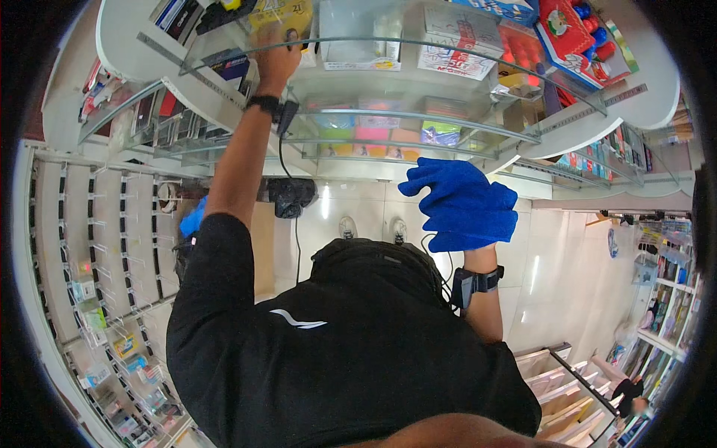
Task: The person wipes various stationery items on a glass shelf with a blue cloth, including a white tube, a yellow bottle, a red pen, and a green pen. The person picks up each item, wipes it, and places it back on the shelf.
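My left hand point(277, 61) reaches to the upper glass shelf point(358, 40) and is at the lower part of a yellow packet point(283, 14), which it seems to grip. Its fingertips are blurred behind the shelf's edge. A blue cloth point(465, 204) covers my right hand, held in front of the lower shelves; the fingers are hidden under it. Right of the packet stands a clear-sided box point(358, 33). Farther right is a white and grey printed box point(462, 42), then a red tray point(571, 33) with blue and red items.
Lower glass shelves point(414, 119) hold colourful packs point(369, 140). Below, a black bag point(291, 196) lies on the tiled floor point(532, 280) near a hanging cable point(297, 241). Hook racks point(112, 224) stand left. Another person point(630, 392) is at the lower right, beside display bins point(566, 386).
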The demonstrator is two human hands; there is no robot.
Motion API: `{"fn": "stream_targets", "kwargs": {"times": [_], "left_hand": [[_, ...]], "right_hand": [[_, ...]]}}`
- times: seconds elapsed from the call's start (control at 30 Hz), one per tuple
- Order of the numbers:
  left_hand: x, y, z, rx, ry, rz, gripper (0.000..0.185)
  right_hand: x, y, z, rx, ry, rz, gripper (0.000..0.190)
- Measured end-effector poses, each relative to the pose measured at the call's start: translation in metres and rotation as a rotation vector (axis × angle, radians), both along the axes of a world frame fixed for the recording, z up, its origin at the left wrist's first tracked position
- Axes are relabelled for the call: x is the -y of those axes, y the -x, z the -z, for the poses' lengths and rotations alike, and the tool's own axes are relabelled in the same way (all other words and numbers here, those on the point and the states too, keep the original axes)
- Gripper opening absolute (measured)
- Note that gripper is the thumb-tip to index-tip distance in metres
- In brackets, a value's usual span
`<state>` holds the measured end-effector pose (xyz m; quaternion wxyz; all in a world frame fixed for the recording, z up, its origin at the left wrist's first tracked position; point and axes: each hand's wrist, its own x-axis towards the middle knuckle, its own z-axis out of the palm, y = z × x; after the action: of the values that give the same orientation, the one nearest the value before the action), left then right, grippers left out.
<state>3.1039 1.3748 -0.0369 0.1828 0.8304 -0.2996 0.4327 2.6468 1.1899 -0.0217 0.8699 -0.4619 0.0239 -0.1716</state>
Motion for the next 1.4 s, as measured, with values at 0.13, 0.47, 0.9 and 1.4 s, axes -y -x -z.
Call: {"fn": "stream_targets", "kwargs": {"times": [0.13,0.47,0.9,1.4], "left_hand": [[0.016,0.093,0.006,-0.097,0.128,0.395,0.02],[0.198,0.228,-0.015,-0.673,0.051,1.093,0.015],[0.358,0.224,-0.054,-0.056,-0.381,0.641,0.03],[0.376,0.226,-0.033,-0.157,-0.28,0.609,0.029]], "right_hand": [[0.008,0.011,0.004,0.066,-0.189,-0.019,0.069],[0.04,0.059,0.005,0.002,-0.13,0.123,0.069],[0.081,0.154,0.04,-0.06,-0.551,0.587,0.071],[0.126,0.181,0.035,0.069,-0.38,0.321,0.072]]}}
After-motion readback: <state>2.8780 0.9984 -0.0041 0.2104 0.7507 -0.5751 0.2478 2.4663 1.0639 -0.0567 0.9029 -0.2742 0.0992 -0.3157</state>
